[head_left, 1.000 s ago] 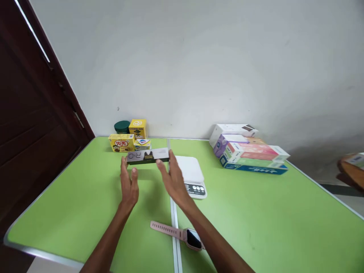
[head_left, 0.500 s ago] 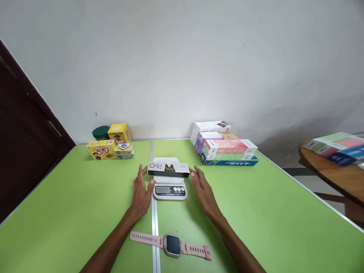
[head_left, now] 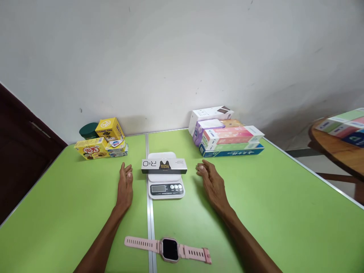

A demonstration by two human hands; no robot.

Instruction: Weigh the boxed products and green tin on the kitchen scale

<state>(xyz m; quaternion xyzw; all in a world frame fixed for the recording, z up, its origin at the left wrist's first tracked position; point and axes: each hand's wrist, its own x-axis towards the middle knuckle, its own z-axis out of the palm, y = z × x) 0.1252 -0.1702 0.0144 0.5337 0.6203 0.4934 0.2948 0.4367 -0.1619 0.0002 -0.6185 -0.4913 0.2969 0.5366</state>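
Observation:
A long white and black box (head_left: 164, 166) lies across the platform of a small white digital scale (head_left: 166, 185) on the green table (head_left: 71, 212). My left hand (head_left: 125, 186) hovers just left of the box, fingers together and extended, holding nothing. My right hand (head_left: 212, 183) is just right of the box, fingers loosely curled and apart, also empty. Neither hand touches the box. A pink smartwatch (head_left: 169, 250) lies flat between my forearms near the front edge.
Yellow snack boxes (head_left: 98, 144) and a dark green jar (head_left: 88, 131) stand at the back left. A stack of long colourful boxes (head_left: 227, 136) sits at the back right. A round wooden table (head_left: 338, 151) with more boxes stands to the right. A dark door (head_left: 17, 151) is at left.
The box was carried from the left onto the scale and let go. Both hands have drawn apart from its ends. The camera view shifted left to right.

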